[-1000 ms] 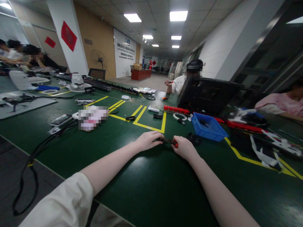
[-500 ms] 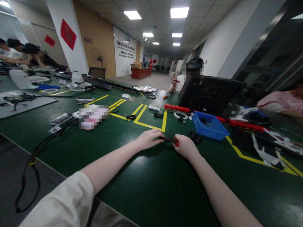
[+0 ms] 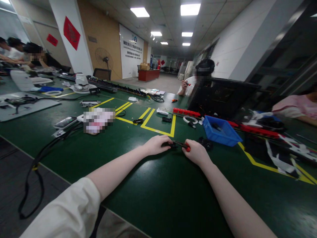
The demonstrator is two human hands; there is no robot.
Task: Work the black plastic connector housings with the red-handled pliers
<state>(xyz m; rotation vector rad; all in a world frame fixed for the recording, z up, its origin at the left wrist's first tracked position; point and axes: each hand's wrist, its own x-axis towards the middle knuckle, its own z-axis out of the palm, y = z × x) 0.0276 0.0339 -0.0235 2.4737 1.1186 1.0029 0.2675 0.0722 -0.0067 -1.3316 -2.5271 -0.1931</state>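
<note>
A small black part (image 3: 167, 144) is pinched in the curled left hand (image 3: 157, 145); a slim, red-handled tool (image 3: 183, 145) is gripped by the right hand (image 3: 197, 153) above a glossy green counter (image 3: 158, 198).

I see bright white ceiling panels (image 3: 140, 12) lighting the hall evenly. They lay a pale sheen on the green table (image 3: 158, 198) below the left hand (image 3: 156, 145) and right hand (image 3: 196, 152). Shadows are faint. Walls bow at the edges, the far hall goes soft, and the red-handled tool (image 3: 183, 145) is too small for detail.
</note>
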